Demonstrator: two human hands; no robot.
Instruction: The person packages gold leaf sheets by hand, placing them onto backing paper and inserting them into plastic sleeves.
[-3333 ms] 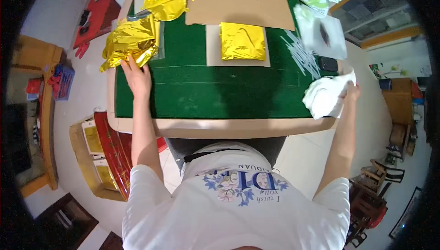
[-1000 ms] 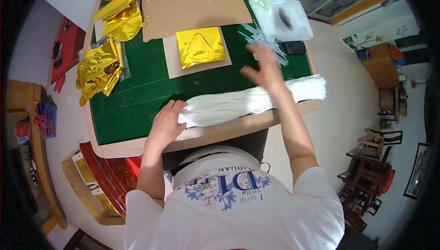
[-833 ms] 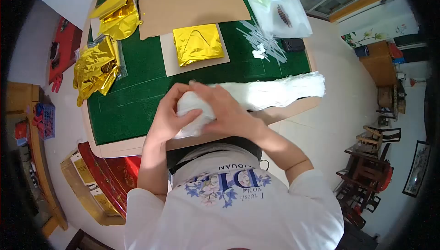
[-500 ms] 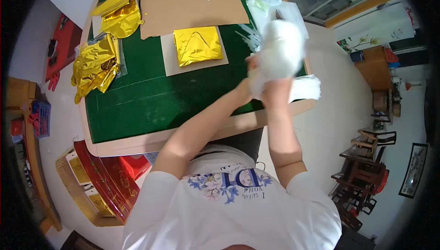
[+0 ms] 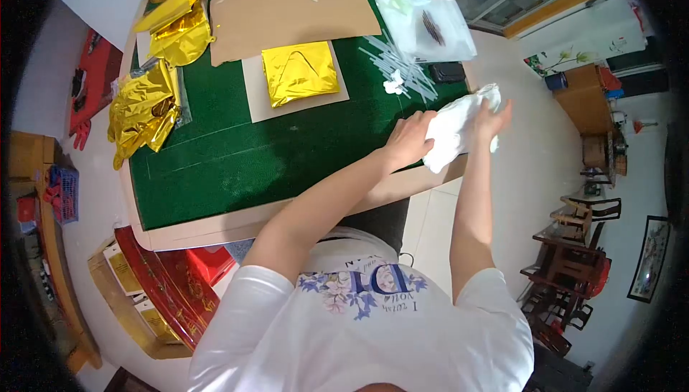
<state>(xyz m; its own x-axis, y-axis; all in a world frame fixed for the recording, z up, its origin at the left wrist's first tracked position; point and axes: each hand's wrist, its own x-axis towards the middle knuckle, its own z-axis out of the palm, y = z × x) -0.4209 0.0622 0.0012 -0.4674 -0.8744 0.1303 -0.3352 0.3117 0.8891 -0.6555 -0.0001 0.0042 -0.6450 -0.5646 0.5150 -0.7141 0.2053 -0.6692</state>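
Note:
A soft, crumpled white bundle (image 5: 453,132) lies at the right corner of the green-topped table; its exact kind cannot be made out. My left hand (image 5: 410,139) grips its left edge, fingers curled over it. At the far right end my right hand (image 5: 491,120) has its fingers closed on the bundle, partly past the table's edge. Just behind the bundle are pale thin sticks (image 5: 405,69), a small crumpled white scrap (image 5: 394,82) and a black case (image 5: 448,72).
A folded gold foil piece (image 5: 300,74) lies on a cardboard sheet (image 5: 260,108). Behind it is a larger brown cardboard (image 5: 294,11). More gold foil (image 5: 147,108) lines the left side. Clear plastic bags (image 5: 430,29) lie at the back right. Dark chairs (image 5: 563,270) stand right.
Both hands have lowered the white bundle from above the table to its right corner. My hands have moved apart, right hand farther right. The sticks and black case now show.

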